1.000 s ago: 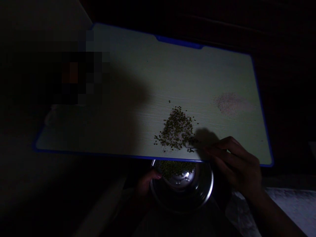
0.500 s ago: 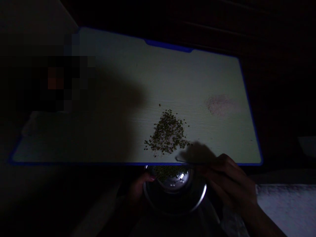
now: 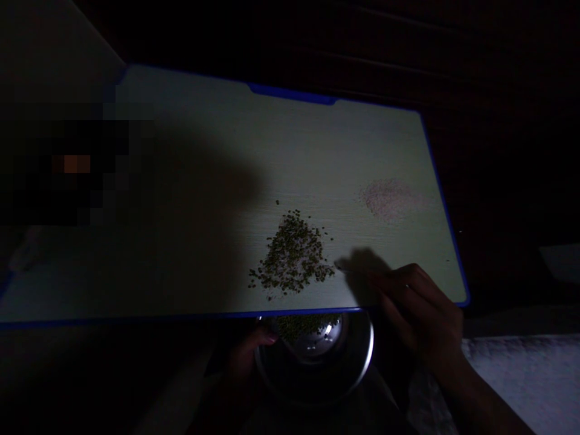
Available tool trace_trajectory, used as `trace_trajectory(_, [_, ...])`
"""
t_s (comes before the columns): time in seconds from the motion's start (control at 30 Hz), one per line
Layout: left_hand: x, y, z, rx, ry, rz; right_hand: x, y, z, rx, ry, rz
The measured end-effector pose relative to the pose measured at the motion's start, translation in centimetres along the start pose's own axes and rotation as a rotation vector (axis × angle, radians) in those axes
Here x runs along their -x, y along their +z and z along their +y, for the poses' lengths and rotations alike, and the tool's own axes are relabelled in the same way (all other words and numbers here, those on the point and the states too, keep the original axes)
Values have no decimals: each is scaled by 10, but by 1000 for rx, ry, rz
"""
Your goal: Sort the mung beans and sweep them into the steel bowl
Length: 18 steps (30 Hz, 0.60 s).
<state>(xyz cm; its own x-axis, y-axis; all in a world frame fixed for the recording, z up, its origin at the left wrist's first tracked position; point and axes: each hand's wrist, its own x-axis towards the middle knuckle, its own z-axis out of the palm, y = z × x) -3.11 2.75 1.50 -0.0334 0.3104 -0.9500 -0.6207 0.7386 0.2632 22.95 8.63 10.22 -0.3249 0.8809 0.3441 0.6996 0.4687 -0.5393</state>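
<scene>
My left hand (image 3: 247, 353) grips a shiny metal bowl (image 3: 369, 347) by its left rim, thumb over the edge. The bowl is held just below the near edge of a pale board (image 3: 317, 139) with a blue border. Small green beans or seeds (image 3: 301, 326) lie inside the bowl. On the board, near that edge, is a loose heap of similar green grains (image 3: 292, 254). My right hand (image 3: 421, 308) is over the board's edge, to the right of the heap. Its fingers are pinched together on a thin, dark stick-like thing, hard to make out in the dim light.
A thin patch of pale pinkish powder or fine grains (image 3: 389, 198) lies on the board's right side. At the left a blurred-out person casts a shadow over the board. A whitish cloth-like surface (image 3: 521, 380) is at the lower right. The scene is very dark.
My right hand has risen slightly from the board's near edge onto the board, beside the heap. The whole view has shifted a little, so the board sits lower and further left.
</scene>
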Motion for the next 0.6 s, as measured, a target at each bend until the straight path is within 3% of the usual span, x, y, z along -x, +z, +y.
trace_trajectory(0.4, [17, 19, 10, 59, -32, 21, -5, -6, 6, 25, 7, 23])
trace_trajectory(0.6, [0, -4, -1, -37, 21, -50, -10, -7, 12, -5, -46, -31])
